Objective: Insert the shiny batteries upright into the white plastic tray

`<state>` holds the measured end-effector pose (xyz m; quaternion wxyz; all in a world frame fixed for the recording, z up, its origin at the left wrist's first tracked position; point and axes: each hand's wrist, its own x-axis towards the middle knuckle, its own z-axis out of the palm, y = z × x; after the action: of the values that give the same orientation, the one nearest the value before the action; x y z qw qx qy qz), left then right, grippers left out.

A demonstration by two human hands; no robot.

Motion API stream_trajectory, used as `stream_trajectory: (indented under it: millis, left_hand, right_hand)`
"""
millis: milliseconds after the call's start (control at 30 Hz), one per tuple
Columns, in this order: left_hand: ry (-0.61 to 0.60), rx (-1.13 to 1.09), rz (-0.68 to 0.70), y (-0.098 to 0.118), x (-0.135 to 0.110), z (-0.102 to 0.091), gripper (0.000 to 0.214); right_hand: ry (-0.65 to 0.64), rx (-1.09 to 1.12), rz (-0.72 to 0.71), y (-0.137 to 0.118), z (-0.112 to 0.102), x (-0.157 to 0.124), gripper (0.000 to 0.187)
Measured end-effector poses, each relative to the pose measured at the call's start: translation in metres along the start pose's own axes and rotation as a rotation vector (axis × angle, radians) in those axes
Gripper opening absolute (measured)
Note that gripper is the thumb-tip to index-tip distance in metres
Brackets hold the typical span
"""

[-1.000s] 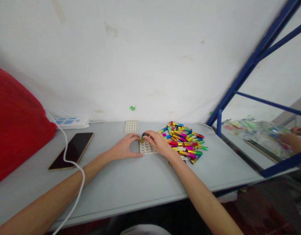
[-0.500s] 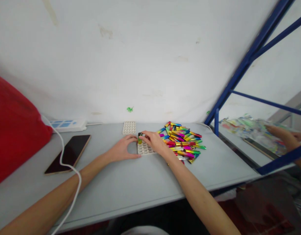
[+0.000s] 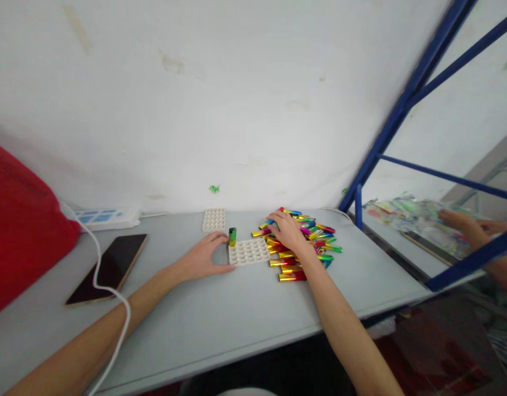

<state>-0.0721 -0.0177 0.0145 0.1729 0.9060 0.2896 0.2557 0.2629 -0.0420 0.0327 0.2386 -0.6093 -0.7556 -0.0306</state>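
Note:
A white tray (image 3: pixel 250 252) with rows of round holes lies flat on the grey table. One small green and yellow shiny tube (image 3: pixel 232 237) with a dark top stands upright at its back left corner. My left hand (image 3: pixel 203 254) curves round the tray's left end, thumb at the front corner and fingers at the back corner. My right hand (image 3: pixel 289 231) rests over a pile of shiny, multicoloured tubes (image 3: pixel 292 269) right of the tray. Its fingers are apart and bent down onto the pile; the fingertips partly hide what they touch.
Behind stands a second white holed tray (image 3: pixel 214 219). To the left are a phone (image 3: pixel 108 269), a white cable (image 3: pixel 97 269), a power strip (image 3: pixel 108 218) and a red bag (image 3: pixel 26 225). A blue metal frame (image 3: pixel 385 132) rises at right, with another person's hand (image 3: pixel 455 220) beyond it.
My right hand has left the upright tube on the tray and moved right onto the pile, where some tubes have shifted. My left hand stays at the tray's left end.

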Motion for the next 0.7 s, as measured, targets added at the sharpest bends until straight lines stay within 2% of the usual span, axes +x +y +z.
stream_trajectory:
  millis: [100, 200, 300, 600, 700]
  left_hand:
    - [-0.003, -0.002, 0.004, -0.001, 0.000, 0.000, 0.062]
    - [0.001, 0.004, 0.005, -0.002, -0.001, 0.000, 0.063]
    - [0.002, 0.005, 0.016, -0.004, -0.001, 0.001, 0.062]
    - [-0.001, 0.007, 0.020, -0.006, -0.001, 0.002, 0.063]
    - [-0.011, 0.013, 0.005, -0.005, -0.001, 0.002, 0.065]
  right_hand:
    - [-0.024, -0.039, 0.001, -0.009, 0.006, 0.009, 0.043]
    - [-0.140, -0.095, 0.060, -0.017, 0.013, 0.016, 0.051]
    - [-0.200, -0.109, 0.084, -0.021, 0.016, 0.018, 0.046]
    - [-0.173, -0.145, 0.164, -0.018, 0.007, 0.015, 0.024]
    - [-0.142, -0.142, 0.152, -0.019, 0.005, 0.012, 0.024]
